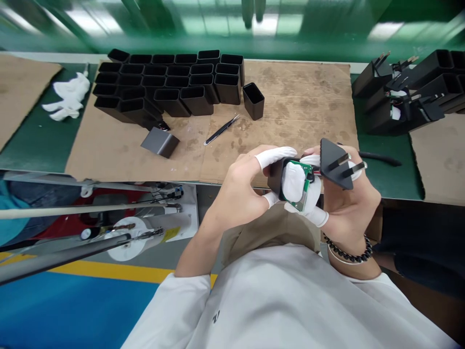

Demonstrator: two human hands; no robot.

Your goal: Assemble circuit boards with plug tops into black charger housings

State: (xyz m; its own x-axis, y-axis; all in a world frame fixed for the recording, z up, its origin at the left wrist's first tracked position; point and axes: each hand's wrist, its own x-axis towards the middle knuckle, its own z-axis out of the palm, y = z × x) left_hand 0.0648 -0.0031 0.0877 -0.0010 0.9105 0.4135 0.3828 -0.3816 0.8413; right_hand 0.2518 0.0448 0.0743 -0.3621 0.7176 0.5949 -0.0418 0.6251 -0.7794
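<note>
Both my hands work close to my chest over the table's front edge. My left hand (240, 186) wears white finger cots and grips a black charger housing (275, 177) from the left. A green circuit board (305, 186) with a white part sticks out of the housing. My right hand (347, 203), with a bead bracelet, pinches the board and wires from the right. A black plug cap with two metal prongs (336, 162) hangs on those wires above my right fingers.
Rows of empty black housings (170, 80) stand on the cardboard sheet (301, 97), one housing (253, 100) apart, another grey one (160, 141) lying down. Black tweezers (221, 130) lie mid-sheet. White gloves (69, 97) lie far left. Assembled units (403, 92) pile at right.
</note>
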